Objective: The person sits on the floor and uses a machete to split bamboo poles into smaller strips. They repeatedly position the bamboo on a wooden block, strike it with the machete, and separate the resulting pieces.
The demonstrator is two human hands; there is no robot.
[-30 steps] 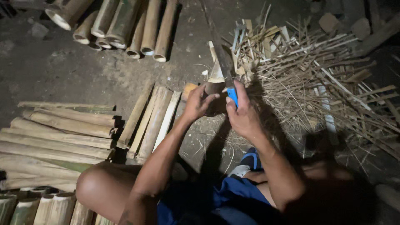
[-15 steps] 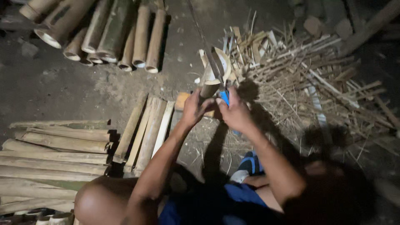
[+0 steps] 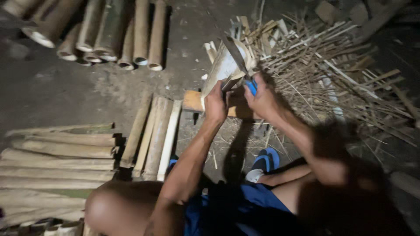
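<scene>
From the head view, a person sits on the dirt floor with knees drawn up. The left hand has its grip closed around the lower end of a split bamboo piece, which stands tilted, its foot resting on a wooden block just in front of the hands. The right hand has its grip closed on the blue handle of a knife; the knife blade lies against the top of the bamboo piece, angled up and to the far left.

The bamboo piece looks stiff and light, pale on its cut face, with hard edges that likely splinter; I judge it best held low, well below the blade, as the left hand does now. Its smooth outer skin may be slippery.

To the right lies a loose heap of bamboo slivers, touching one another. Far left, whole bamboo tubes lie side by side. Near left, bamboo slats lie beside the block, and a stack of half-round bamboo lengths lies farther left. A blue sandal shows beneath the arms.
</scene>
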